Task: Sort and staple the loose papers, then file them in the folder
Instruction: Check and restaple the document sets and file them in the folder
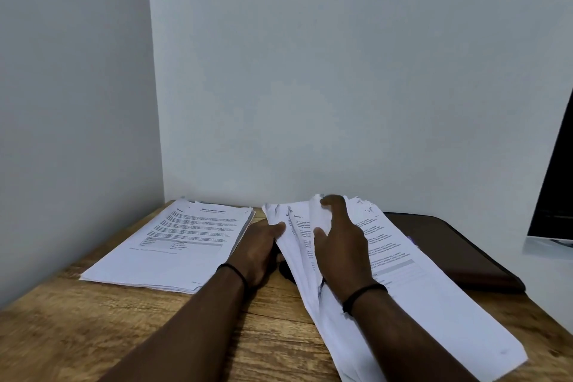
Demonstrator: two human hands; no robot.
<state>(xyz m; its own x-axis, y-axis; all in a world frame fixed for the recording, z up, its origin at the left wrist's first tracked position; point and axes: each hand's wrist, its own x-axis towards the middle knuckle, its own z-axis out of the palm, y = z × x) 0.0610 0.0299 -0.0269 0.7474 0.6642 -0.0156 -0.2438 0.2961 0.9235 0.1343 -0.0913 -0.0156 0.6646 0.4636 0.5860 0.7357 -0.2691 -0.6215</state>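
Beside neat stack (pixel 173 242): both hands grip loose papers (pixel 403 282); dark folder (pixel 449 248) right, partly covered.

Matt white paper stacks (pixel 173 245) on a grainy wooden table (pixel 93 335) — dark smooth folder (pixel 459 251).

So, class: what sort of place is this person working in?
Probably a home or office desk in a corner: a wooden tabletop, stacks of printed papers, a dark folder, and plain walls.
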